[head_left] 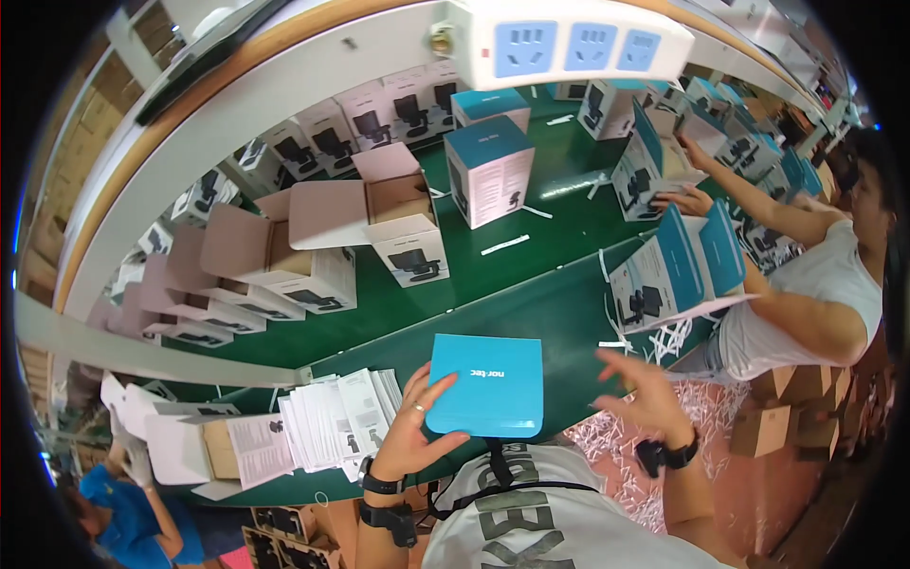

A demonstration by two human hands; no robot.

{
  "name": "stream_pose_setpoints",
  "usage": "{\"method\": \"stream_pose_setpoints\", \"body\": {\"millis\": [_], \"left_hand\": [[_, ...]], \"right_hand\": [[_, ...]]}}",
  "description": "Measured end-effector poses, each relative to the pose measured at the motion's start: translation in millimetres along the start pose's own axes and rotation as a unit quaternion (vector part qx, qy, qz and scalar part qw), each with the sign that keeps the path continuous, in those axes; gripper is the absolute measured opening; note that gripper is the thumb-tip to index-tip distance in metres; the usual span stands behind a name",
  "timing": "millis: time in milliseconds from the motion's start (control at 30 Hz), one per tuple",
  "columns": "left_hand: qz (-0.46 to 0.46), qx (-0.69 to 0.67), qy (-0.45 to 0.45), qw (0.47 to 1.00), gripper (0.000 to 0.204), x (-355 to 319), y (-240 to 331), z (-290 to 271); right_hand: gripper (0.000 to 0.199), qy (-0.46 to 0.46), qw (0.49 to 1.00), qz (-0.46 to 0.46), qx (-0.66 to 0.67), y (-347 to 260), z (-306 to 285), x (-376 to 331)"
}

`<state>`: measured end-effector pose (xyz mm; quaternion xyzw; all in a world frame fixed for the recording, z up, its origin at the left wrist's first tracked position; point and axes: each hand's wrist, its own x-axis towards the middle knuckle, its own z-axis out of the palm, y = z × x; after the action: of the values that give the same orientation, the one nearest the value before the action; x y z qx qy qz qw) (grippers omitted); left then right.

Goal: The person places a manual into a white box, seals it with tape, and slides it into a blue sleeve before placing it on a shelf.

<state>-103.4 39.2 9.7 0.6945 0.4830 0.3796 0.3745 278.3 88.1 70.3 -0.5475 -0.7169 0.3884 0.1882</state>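
A closed box with a teal top point(507, 384) stands in front of me at the near edge of the green table. My left hand point(412, 431) grips it at the left, a finger lying over the top and the thumb along the near edge. To the right of the box, my right hand point(646, 403) is apart from it, fingers spread and holding nothing. A stack of printed white leaflets point(327, 417) lies just left of my left hand.
Open cartons point(408, 251) line the table at left, and a closed teal-topped box point(491, 171) stands farther back. A co-worker point(806, 284) at right handles open boxes; another person point(123, 512) is at far left. Paper strips point(664, 446) litter the floor. A power strip point(578, 43) hangs above.
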Motion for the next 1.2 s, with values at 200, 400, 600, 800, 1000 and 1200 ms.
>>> {"method": "stream_pose_setpoints", "body": {"millis": [200, 400, 600, 800, 1000, 1200], "left_hand": [[-0.001, 0.088, 0.09, 0.992, 0.073, -15, -12, 31], [0.081, 0.247, 0.175, 0.95, 0.069, -8, -9, 48], [0.093, 0.359, 0.077, 0.925, 0.067, -5, 4, 32], [0.074, 0.39, -0.052, 0.916, 0.081, 49, 25, 54], [0.103, 0.456, -0.041, 0.883, 0.099, 38, 1, 71], [0.061, 0.43, -0.082, 0.897, 0.104, 58, 28, 37]], "right_hand": [[0.064, 0.138, 0.96, -0.243, 0.003, -2, 99, 13], [0.05, 0.209, 0.94, -0.271, -0.018, 26, 116, 26], [0.045, 0.201, 0.929, -0.302, -0.074, 27, 106, 33], [0.048, 0.192, 0.938, -0.287, -0.039, 22, 129, 34], [0.05, 0.196, 0.923, -0.331, -0.031, 34, 130, 46], [0.039, 0.099, 0.921, -0.378, -0.014, 46, 97, 55]]}}
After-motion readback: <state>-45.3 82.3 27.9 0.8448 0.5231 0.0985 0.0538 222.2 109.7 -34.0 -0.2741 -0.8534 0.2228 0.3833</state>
